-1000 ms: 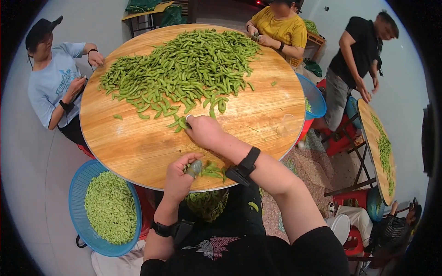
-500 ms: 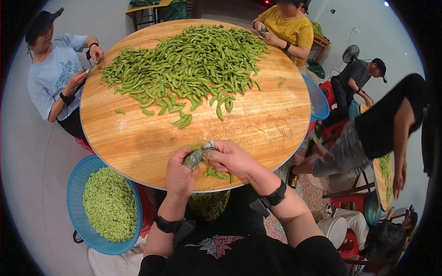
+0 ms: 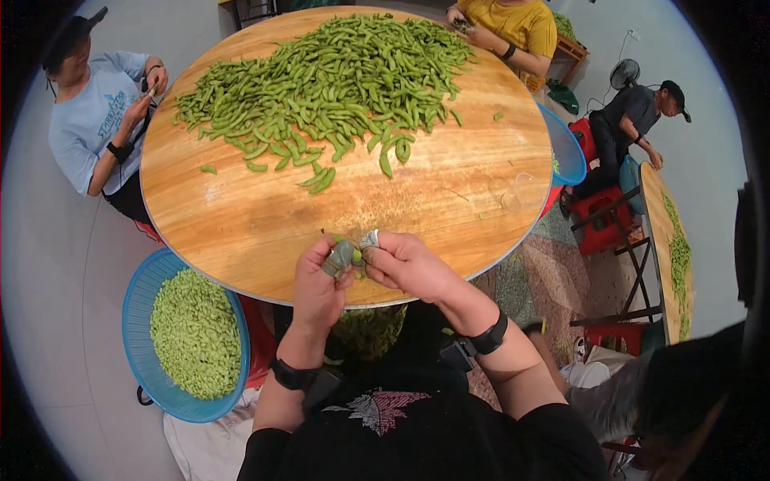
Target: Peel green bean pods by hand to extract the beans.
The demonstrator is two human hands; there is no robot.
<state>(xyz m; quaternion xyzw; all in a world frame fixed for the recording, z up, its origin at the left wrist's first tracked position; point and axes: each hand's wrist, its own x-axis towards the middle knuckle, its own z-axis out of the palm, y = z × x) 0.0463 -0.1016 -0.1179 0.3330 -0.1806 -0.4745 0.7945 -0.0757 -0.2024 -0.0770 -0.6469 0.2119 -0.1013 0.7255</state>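
Both hands low centre: left hand (image 3: 319,282) and right hand (image 3: 405,264) pinched shut on one green pod (image 3: 350,255). Above, pod heap (image 3: 337,80) across round wooden table (image 3: 241,224); lower left, blue basket (image 3: 138,309) of shelled beans (image 3: 195,333).

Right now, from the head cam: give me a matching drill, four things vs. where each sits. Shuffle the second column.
Things:
1. pile of green pods
2. blue basket
3. single pod
4. black wristband

Places:
A. on the floor, left of the person
B. on the right wrist
C. on the far half of the round table
D. between the left hand and right hand

Pairs: 1-C, 2-A, 3-D, 4-B
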